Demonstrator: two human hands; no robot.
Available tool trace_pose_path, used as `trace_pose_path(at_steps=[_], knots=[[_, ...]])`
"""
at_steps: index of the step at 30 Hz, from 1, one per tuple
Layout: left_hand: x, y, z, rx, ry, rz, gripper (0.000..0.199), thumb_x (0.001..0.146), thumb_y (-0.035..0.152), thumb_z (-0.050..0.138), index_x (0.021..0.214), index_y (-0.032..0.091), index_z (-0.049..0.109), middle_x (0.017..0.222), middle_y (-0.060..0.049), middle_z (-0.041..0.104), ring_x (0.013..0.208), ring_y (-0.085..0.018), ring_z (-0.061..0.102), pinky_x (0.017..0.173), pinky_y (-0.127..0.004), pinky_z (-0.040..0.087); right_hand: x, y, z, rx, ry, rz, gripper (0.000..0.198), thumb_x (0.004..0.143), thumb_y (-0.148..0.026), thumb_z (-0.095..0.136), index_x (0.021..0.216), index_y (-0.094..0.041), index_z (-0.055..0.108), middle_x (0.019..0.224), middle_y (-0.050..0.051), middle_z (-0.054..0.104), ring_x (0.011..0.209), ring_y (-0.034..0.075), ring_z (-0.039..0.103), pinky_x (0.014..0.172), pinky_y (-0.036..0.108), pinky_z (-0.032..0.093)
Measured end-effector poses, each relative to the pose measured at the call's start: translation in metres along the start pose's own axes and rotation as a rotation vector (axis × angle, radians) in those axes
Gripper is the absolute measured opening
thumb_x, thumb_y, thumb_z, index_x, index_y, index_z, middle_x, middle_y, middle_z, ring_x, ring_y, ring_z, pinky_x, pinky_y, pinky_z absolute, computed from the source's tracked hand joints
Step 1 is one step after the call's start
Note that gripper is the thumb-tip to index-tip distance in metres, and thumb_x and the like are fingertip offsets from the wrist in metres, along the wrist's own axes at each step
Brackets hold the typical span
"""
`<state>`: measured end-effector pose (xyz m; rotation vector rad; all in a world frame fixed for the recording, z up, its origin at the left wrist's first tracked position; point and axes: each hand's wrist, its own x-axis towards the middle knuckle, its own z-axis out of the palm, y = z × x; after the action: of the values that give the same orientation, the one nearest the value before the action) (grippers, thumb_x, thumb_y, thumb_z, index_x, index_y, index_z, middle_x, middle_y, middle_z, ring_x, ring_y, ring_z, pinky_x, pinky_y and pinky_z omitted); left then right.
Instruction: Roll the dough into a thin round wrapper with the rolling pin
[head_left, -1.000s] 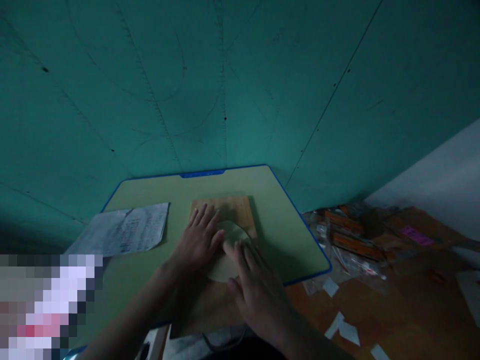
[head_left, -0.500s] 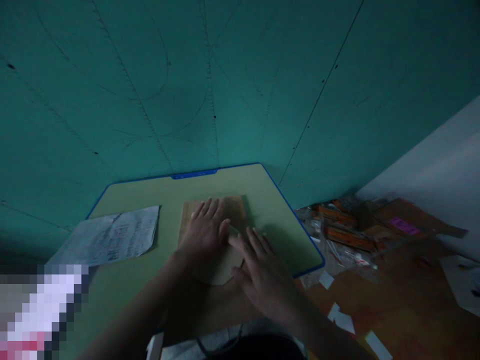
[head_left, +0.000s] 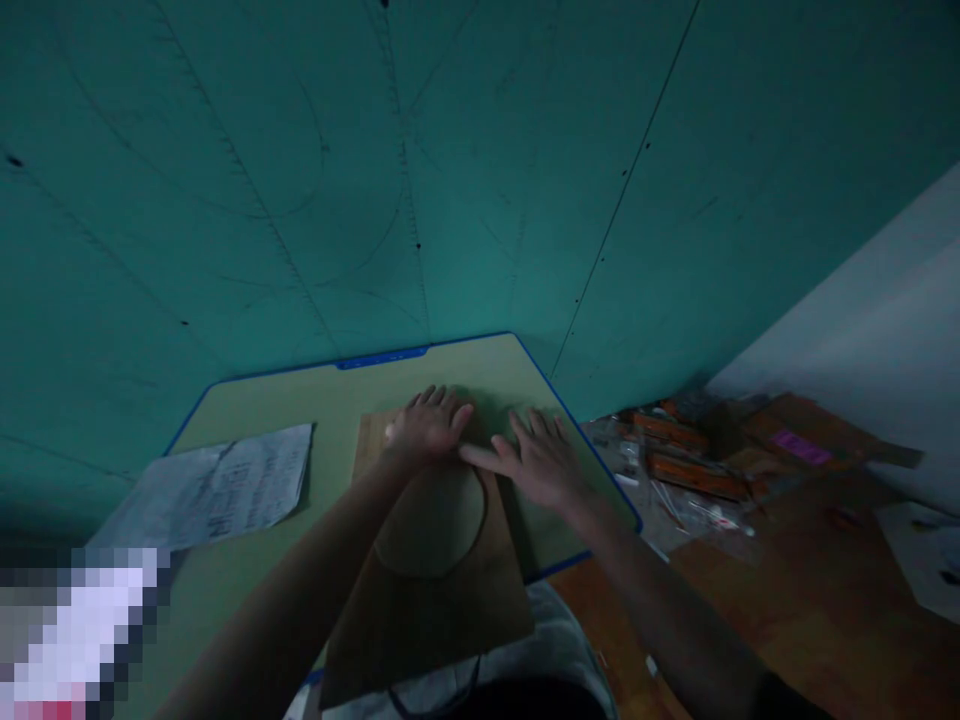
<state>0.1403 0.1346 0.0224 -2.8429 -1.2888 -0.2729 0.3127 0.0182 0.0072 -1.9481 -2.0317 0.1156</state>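
A pale, rounded sheet of dough (head_left: 435, 530) lies on a wooden board (head_left: 457, 620). Across the dough's far edge runs a thin, light-coloured rolling pin (head_left: 478, 458), mostly covered by my hands. Flat over the pin, my left hand (head_left: 431, 420) has its fingers stretched forward, away from me. My right hand (head_left: 540, 455) is at the pin's right end, its fingers spread out over the table beyond the board's right side. Neither hand has its fingers wrapped around the pin.
The board rests on a pale table (head_left: 300, 400) with a blue rim, pushed against a green wall (head_left: 300, 200). At its left lies a printed sheet of paper (head_left: 225, 485). Cardboard (head_left: 810, 430) and plastic-wrapped items (head_left: 694, 470) lie on the floor at right.
Both hands have moved forward, away from me, with the rolling pin. More of the dough and the near part of the board now shows. The view has shifted slightly.
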Motion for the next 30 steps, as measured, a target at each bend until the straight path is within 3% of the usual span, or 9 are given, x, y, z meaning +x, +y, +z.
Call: trace_pose_path(at_steps=[3, 7, 10, 13, 16, 19, 22, 25, 30], knots=[[-0.031, -0.006, -0.002, 0.014, 0.053, 0.035, 0.057, 0.104, 0.047, 0.027, 0.133, 0.008, 0.058, 0.14, -0.022, 0.06, 0.137, -0.034, 0.05, 0.111, -0.053, 0.041, -0.016, -0.008, 0.0, 0.019, -0.038, 0.033, 0.053, 0.103, -0.049, 0.04, 0.142, -0.016, 0.055, 0.147, 0.02, 0.053, 0.143, 0.036, 0.042, 0.115, 0.061, 0.034], [-0.102, -0.022, -0.001, 0.035, 0.143, 0.15, 0.059, 0.103, 0.052, 0.029, 0.139, 0.012, 0.053, 0.144, -0.018, 0.058, 0.139, -0.031, 0.049, 0.114, -0.052, 0.04, -0.063, -0.037, -0.006, 0.079, -0.019, -0.12, 0.058, 0.103, -0.047, 0.042, 0.147, -0.009, 0.048, 0.151, 0.02, 0.049, 0.143, 0.033, 0.042, 0.117, 0.053, 0.036], [-0.134, -0.031, -0.003, 0.034, 0.145, 0.19, 0.057, 0.104, 0.049, 0.029, 0.147, 0.015, 0.045, 0.151, -0.015, 0.051, 0.144, -0.029, 0.043, 0.116, -0.052, 0.039, -0.076, -0.048, -0.008, 0.104, 0.002, -0.174, 0.06, 0.101, -0.048, 0.045, 0.148, -0.01, 0.046, 0.15, 0.019, 0.051, 0.141, 0.033, 0.044, 0.116, 0.053, 0.039], [-0.124, -0.034, -0.003, 0.045, 0.152, 0.152, 0.06, 0.103, 0.052, 0.03, 0.147, 0.014, 0.045, 0.151, -0.017, 0.051, 0.144, -0.031, 0.043, 0.116, -0.053, 0.038, -0.052, -0.041, -0.004, 0.055, 0.014, -0.134, 0.058, 0.102, -0.048, 0.043, 0.147, -0.011, 0.049, 0.149, 0.02, 0.051, 0.142, 0.035, 0.043, 0.117, 0.056, 0.034], [-0.087, -0.033, 0.0, 0.077, 0.166, 0.052, 0.06, 0.103, 0.051, 0.028, 0.139, 0.012, 0.054, 0.143, -0.019, 0.058, 0.139, -0.034, 0.048, 0.114, -0.055, 0.038, -0.001, -0.025, 0.0, -0.04, -0.004, -0.078, 0.062, 0.102, -0.052, 0.041, 0.144, -0.008, 0.053, 0.148, 0.024, 0.051, 0.142, 0.038, 0.041, 0.12, 0.058, 0.026], [-0.053, -0.033, 0.001, 0.1, 0.117, -0.042, 0.055, 0.104, 0.046, 0.025, 0.126, 0.013, 0.063, 0.129, -0.018, 0.067, 0.134, -0.035, 0.053, 0.108, -0.054, 0.043, 0.048, -0.014, -0.004, -0.074, -0.052, -0.004, 0.056, 0.103, -0.049, 0.041, 0.139, -0.01, 0.057, 0.144, 0.024, 0.055, 0.139, 0.035, 0.045, 0.116, 0.053, 0.031], [-0.044, -0.034, 0.001, 0.098, 0.098, -0.109, 0.051, 0.104, 0.047, 0.029, 0.122, 0.014, 0.064, 0.134, -0.019, 0.064, 0.134, -0.034, 0.053, 0.106, -0.052, 0.046, 0.069, -0.013, -0.008, -0.097, -0.058, 0.01, 0.048, 0.106, -0.042, 0.036, 0.135, -0.012, 0.061, 0.14, 0.021, 0.058, 0.134, 0.032, 0.05, 0.112, 0.049, 0.038], [-0.065, -0.03, 0.0, 0.092, 0.142, -0.09, 0.054, 0.103, 0.052, 0.033, 0.125, 0.013, 0.063, 0.141, -0.02, 0.059, 0.138, -0.034, 0.05, 0.11, -0.053, 0.043, 0.05, -0.017, -0.004, -0.084, -0.044, -0.04, 0.049, 0.106, -0.042, 0.035, 0.135, -0.013, 0.061, 0.142, 0.02, 0.058, 0.13, 0.031, 0.054, 0.109, 0.047, 0.042], [-0.137, -0.013, -0.005, 0.069, 0.189, 0.079, 0.059, 0.102, 0.053, 0.035, 0.141, 0.012, 0.05, 0.146, -0.02, 0.055, 0.14, -0.032, 0.048, 0.113, -0.051, 0.043, -0.031, -0.022, 0.0, 0.035, 0.049, -0.184, 0.05, 0.103, -0.042, 0.041, 0.142, -0.014, 0.055, 0.146, 0.017, 0.055, 0.138, 0.031, 0.047, 0.113, 0.051, 0.041]])
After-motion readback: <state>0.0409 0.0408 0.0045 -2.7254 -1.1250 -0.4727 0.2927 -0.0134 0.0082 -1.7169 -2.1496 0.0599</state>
